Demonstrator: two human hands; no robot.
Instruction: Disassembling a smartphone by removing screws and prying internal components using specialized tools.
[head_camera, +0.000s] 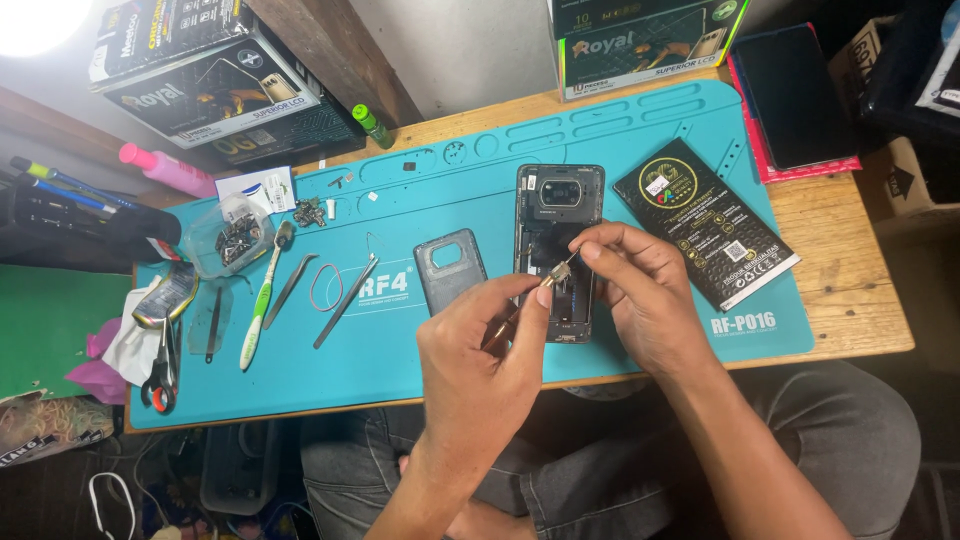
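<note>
In the middle of the frame the left hand is closed around a small screwdriver, whose tip the right hand pinches between thumb and forefinger. Both hover over an opened phone lying on the teal mat. A dark back cover sits just beside the phone's left edge. Tweezers and a toothbrush lie well apart at left, bare mat between.

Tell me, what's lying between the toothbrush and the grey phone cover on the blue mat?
In the head view, between the toothbrush and the grey phone cover lie two tweezers and a red rubber band on the mat.
</note>
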